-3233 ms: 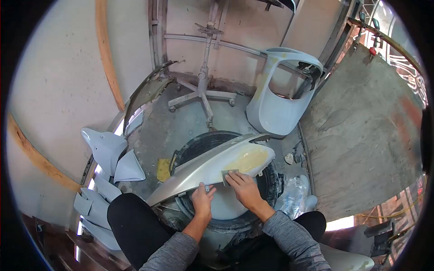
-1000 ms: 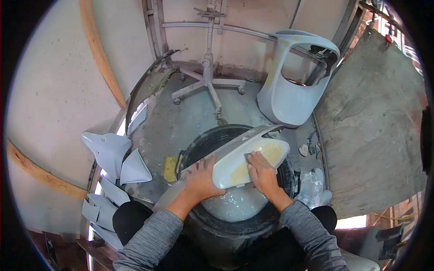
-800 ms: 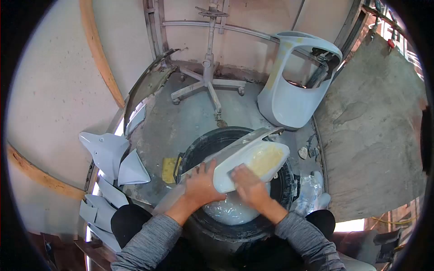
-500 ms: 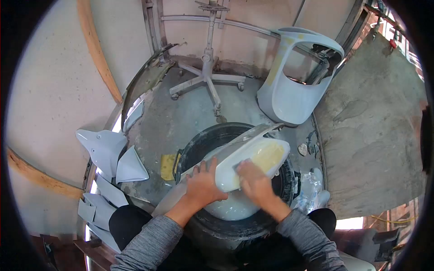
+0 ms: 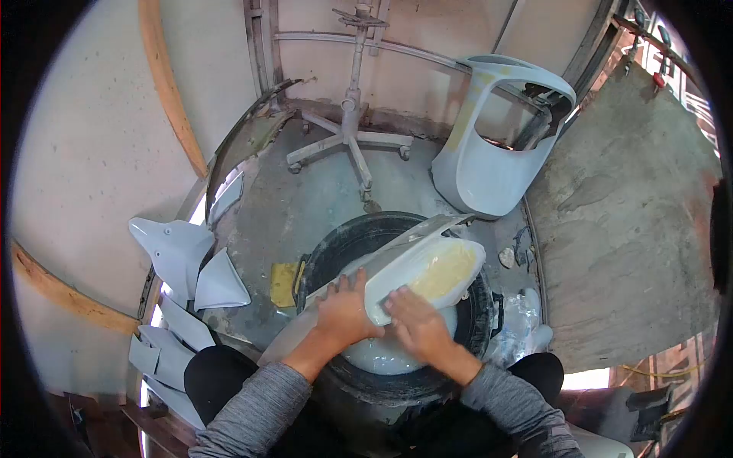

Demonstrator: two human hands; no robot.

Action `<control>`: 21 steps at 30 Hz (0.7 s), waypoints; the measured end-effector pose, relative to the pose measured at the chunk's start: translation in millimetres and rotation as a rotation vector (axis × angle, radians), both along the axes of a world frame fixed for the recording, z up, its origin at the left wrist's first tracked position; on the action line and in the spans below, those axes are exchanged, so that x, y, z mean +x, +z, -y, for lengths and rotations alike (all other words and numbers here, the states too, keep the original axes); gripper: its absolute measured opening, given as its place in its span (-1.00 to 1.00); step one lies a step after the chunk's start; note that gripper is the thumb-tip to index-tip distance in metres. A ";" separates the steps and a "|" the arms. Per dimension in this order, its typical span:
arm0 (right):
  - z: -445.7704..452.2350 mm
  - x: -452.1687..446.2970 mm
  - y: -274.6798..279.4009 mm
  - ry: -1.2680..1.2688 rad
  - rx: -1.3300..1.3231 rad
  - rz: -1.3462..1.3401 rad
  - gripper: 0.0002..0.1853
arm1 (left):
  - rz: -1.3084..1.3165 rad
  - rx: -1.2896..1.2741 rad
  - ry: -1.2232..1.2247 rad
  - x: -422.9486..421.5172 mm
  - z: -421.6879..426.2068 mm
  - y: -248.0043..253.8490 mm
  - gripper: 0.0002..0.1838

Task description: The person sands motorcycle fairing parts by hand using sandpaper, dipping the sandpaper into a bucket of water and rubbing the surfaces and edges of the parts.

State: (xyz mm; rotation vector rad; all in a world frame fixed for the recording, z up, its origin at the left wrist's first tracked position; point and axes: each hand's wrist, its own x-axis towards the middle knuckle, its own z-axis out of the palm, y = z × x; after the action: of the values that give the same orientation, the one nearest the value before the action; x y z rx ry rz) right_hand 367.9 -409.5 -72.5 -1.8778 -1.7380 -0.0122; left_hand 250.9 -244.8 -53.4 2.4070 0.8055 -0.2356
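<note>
A long white and silver panel with a yellowish patch lies slanted across a round black tub of cloudy water. My left hand is wrapped over the panel's middle, thumb at its lower edge. Flat against the white face, left of the patch, rests my right hand, its fingers close together. A small dark pad shows at those fingertips, mostly covered by them.
White panels lie at the left, with a yellow sponge beside the tub. Behind stands a wheeled metal stand. A large white shell leans back right; clear plastic lies right of the tub.
My right hand has moved from the yellowish patch down and left along the white face. Compared with the oldest frame, my left hand now grips over the panel, and the panel sits farther right.
</note>
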 end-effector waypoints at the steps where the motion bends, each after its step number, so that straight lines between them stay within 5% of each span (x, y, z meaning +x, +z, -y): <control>1: -2.4 22.7 -7.8 0.001 0.002 -0.002 -0.62 | 0.001 0.002 -0.005 -1.0 0.4 -1.9 0.40; 3: -9.8 57.1 -14.2 -0.362 0.038 0.122 -0.62 | -0.002 0.003 -0.009 -2.9 0.1 -5.8 0.40; 5: -7.2 34.9 -21.1 -0.348 0.069 0.156 -0.63 | -0.023 -0.007 -0.006 0.9 -0.8 -5.9 0.41; 8: -3.1 7.5 -6.9 -0.002 0.082 0.043 -0.65 | -0.040 -0.003 -0.007 -0.1 1.0 1.6 0.41; 11: -8.3 59.7 -20.2 -0.351 0.060 0.115 -0.67 | -0.019 0.012 0.010 -0.9 3.1 -0.5 0.40; 15: 3.2 -8.4 -7.2 0.039 0.015 0.009 -0.66 | -0.009 -0.010 -0.010 1.0 0.8 -0.3 0.40; 17: -4.8 35.1 -11.5 0.046 0.081 0.045 -0.67 | -0.040 0.035 -0.005 -1.9 3.3 1.3 0.40; 19: -8.1 69.5 -27.0 -0.272 0.058 0.178 -0.67 | -0.024 0.033 0.005 -2.6 3.1 0.7 0.41; 21: -5.2 19.3 -16.4 -0.041 0.029 0.196 -0.66 | -0.020 -0.006 -0.010 0.5 -0.5 -1.4 0.40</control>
State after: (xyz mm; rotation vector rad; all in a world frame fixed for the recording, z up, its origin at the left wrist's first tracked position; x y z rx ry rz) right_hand 387.2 -404.4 -88.8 -1.9460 -1.8164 -0.2439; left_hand 251.4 -244.3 -54.8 2.4068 0.8007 -0.2655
